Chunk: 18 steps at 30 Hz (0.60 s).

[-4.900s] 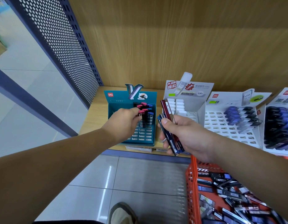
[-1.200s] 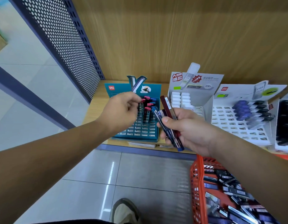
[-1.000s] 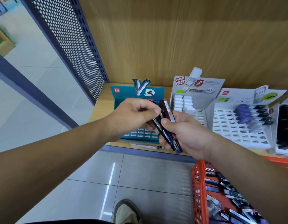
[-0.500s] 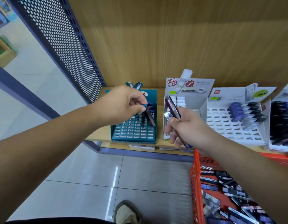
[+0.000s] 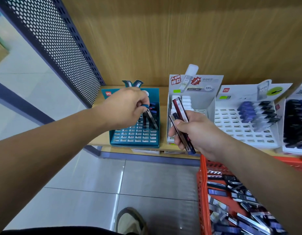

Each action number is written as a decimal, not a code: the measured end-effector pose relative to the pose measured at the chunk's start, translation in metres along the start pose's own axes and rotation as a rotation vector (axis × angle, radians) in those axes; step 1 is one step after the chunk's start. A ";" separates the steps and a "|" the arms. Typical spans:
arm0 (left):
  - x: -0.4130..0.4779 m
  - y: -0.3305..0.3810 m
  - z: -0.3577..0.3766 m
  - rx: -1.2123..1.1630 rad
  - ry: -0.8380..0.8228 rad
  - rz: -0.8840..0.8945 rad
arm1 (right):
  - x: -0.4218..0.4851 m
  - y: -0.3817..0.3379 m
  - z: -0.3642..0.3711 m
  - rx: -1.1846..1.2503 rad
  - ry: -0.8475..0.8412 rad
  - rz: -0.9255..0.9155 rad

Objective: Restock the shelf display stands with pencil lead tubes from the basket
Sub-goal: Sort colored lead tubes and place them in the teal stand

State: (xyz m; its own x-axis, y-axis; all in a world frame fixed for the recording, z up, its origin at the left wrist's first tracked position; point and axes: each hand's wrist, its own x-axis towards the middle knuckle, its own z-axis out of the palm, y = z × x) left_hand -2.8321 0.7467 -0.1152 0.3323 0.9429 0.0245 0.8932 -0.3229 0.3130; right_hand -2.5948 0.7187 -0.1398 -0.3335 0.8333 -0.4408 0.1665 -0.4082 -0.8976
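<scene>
My left hand (image 5: 128,106) pinches one blue-capped pencil lead tube (image 5: 151,118) by its top. The tube slants down over the slotted teal display stand (image 5: 135,138), among tubes standing in its back right rows. In front of the white stand (image 5: 194,97), my right hand (image 5: 196,131) grips a small bundle of dark red and black lead tubes (image 5: 180,116). The orange basket (image 5: 202,192) at the lower right holds several more tubes.
Two more white stands (image 5: 245,131) with blue and black tubes stand further right on the wooden shelf (image 5: 102,139). A perforated metal side panel (image 5: 62,39) closes the shelf's left end. Below lie the tiled floor and my shoe (image 5: 129,221).
My left hand took one tube from the bundle in my right hand and carried it left over the teal stand. It now holds the tube lower, near the slots.
</scene>
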 end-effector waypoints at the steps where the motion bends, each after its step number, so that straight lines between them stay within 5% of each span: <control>1: 0.000 0.002 0.002 0.013 -0.004 0.011 | 0.000 0.000 0.000 0.000 0.000 -0.001; 18: -0.002 0.001 0.010 0.130 -0.086 0.091 | 0.002 0.000 -0.001 0.003 -0.004 -0.025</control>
State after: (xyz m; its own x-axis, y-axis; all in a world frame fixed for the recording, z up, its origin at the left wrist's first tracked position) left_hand -2.8284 0.7438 -0.1246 0.4332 0.9006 -0.0360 0.8881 -0.4196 0.1877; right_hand -2.5944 0.7208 -0.1404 -0.3409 0.8418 -0.4185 0.1553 -0.3886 -0.9082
